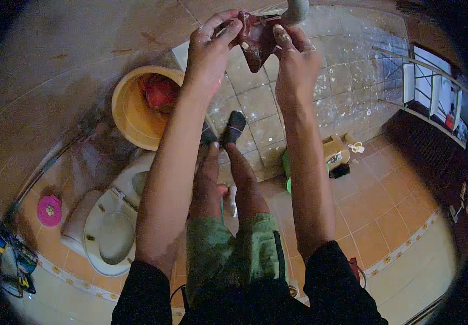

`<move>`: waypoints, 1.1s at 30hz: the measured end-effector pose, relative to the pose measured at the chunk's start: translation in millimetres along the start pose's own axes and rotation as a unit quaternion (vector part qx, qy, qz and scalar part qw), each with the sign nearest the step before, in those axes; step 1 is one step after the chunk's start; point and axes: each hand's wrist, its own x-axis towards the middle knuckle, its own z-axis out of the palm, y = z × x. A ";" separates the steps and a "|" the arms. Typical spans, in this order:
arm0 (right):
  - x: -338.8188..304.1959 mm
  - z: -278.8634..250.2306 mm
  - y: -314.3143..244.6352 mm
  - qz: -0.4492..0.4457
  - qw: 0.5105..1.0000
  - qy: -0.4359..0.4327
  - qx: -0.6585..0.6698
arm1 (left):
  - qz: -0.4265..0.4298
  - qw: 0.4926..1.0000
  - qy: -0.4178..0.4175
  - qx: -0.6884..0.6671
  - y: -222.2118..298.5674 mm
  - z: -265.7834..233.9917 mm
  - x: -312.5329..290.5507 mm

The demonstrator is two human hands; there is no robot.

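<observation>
Dark red and glossy, a folded piece is held up between both hands at the top centre of the view, its lower end hanging in a point; whether it is cloth or another soft material cannot be confirmed. The left hand pinches its upper left edge between thumb and fingers. The right hand grips the right side, thumb in front and the fingers bent; how far they reach behind cannot be told. Just beside the right hand, a pale grey pipe enters from the upper edge. Both forearms are extended, bare below black sleeves. Left of the left forearm, and partly covered by it, stands an orange-yellow tub with a bright red item inside. Nearer the body is a white toilet, with a pink round object on the floor beyond its left side. Right of the legs, a green container is mostly hidden by the right forearm; a tan block and a black bristly item lie near it. White spots mark the tiled surface ahead.
</observation>
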 end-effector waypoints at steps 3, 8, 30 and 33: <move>10.9 -13.3 9.1 0.039 0.997 -0.014 0.060 | -0.004 1.000 -0.020 -0.012 9.9 5.1 -0.9; 8.2 -19.3 4.3 0.019 0.999 -0.020 0.023 | -0.038 0.980 -0.096 0.173 23.2 4.2 -1.8; -12.3 0.2 -8.4 -0.274 0.882 -0.009 -0.384 | -0.056 0.998 0.023 0.032 9.3 20.9 -19.9; -20.4 9.9 -5.2 -0.282 0.894 0.002 -0.349 | -0.053 0.998 0.037 0.022 2.6 21.0 -19.0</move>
